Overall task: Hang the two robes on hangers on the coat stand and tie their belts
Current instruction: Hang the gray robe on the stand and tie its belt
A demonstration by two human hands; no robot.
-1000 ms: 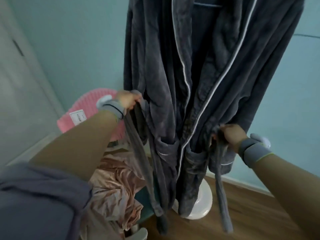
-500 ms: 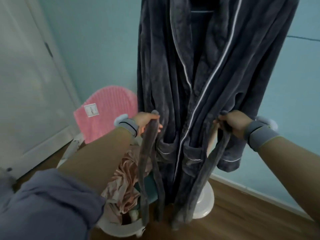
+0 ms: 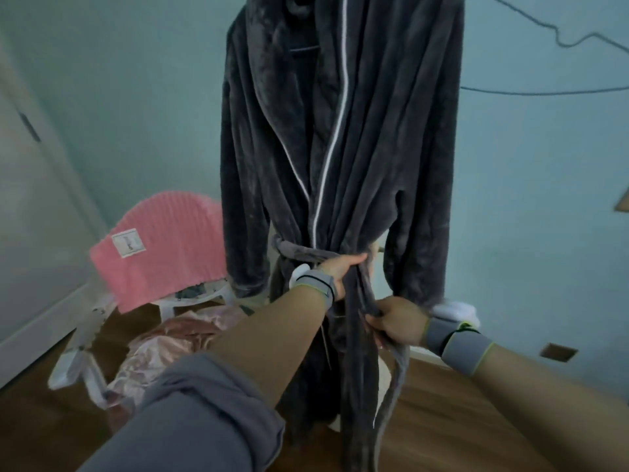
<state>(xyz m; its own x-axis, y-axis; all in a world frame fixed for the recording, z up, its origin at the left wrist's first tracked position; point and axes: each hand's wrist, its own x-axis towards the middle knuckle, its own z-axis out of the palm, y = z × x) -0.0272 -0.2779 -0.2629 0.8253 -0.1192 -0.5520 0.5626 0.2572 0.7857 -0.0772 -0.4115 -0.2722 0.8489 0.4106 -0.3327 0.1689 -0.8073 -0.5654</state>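
Observation:
A dark grey plush robe [image 3: 357, 137] with white piping hangs in front of me, its top out of frame. Its grey belt [image 3: 299, 252] is drawn across the waist from the left side. My left hand [image 3: 340, 267] holds that belt end at the robe's front, the fingers reaching right across the waist. My right hand [image 3: 396, 323] grips the other belt end lower down, and the belt's tail hangs from it towards the floor. A shiny pink satin robe [image 3: 170, 349] lies crumpled on a white chair at the lower left.
The white plastic chair [image 3: 88, 335] has a pink ribbed towel [image 3: 166, 243] over its back. A white door is at far left. Blue walls stand behind, with a dark cable [image 3: 544, 92] along the right wall. Wooden floor [image 3: 442, 420] lies below.
Both hands moved from the robe's sides to its front, pulling the belt ends across the waist. The robe's front is now closed and the view has pulled back.

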